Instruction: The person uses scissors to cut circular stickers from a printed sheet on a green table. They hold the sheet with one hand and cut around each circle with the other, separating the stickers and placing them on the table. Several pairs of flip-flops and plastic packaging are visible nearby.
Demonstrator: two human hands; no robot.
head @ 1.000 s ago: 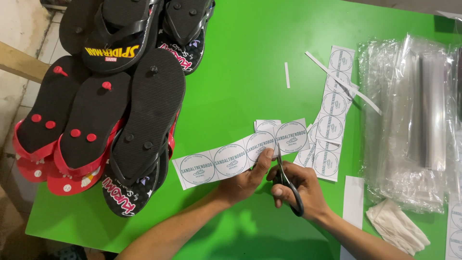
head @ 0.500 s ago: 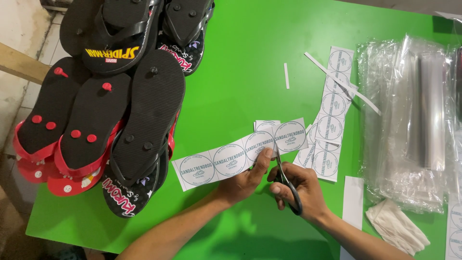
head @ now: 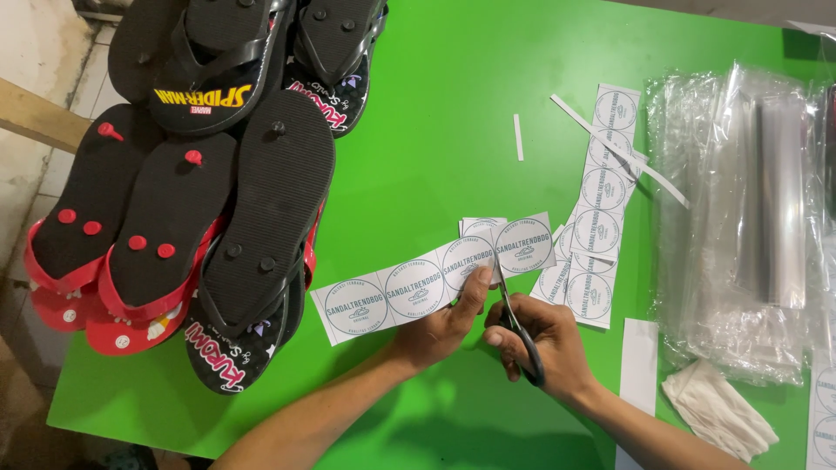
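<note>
Paper label strip [head: 409, 292] pinched by left hand [head: 444, 326] fingers | right hand [head: 544, 339] fingers grip scissors [head: 515, 326], blades part-hidden

green table [head: 435, 104], black-red sandals [head: 165, 235], seemingly white labels [head: 409, 292]

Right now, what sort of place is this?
Probably a small footwear packing bench: stacked flip-flops on a green table, a strip of round labels being cut with scissors, and clear plastic bags.
</note>
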